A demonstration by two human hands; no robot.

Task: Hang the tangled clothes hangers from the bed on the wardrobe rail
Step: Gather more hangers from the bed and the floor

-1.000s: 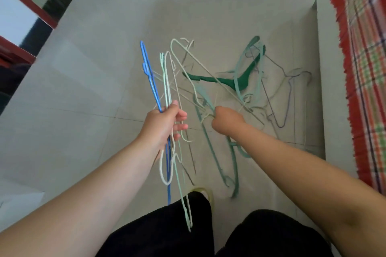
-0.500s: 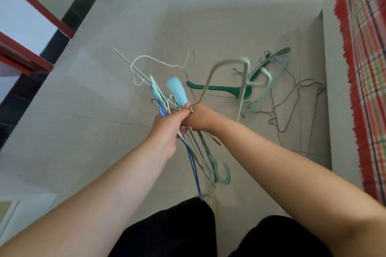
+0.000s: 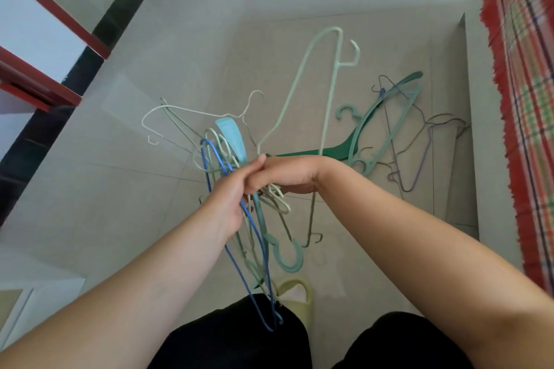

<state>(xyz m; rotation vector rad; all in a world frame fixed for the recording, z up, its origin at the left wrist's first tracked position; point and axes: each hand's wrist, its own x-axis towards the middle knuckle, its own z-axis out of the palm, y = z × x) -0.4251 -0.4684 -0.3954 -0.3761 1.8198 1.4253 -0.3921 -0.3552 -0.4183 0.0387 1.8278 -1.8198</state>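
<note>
Together, the left hand (image 3: pixel 227 198) and right hand (image 3: pixel 284 175) grip a tangled bunch of hangers (image 3: pixel 236 159); more hangers (image 3: pixel 389 129) lie on the floor (image 3: pixel 120 189) beside the bed's edge (image 3: pixel 491 129).

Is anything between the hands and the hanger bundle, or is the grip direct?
Nothing visible stands between them. The left hand and right hand both grip the hanger bundle directly. More hangers lie on the floor beyond. The wardrobe rail is not in view, so that path cannot be judged.

bare forearms (image 3: pixel 150 293), black trousers (image 3: pixel 239 338), no sleeves visible.
</note>
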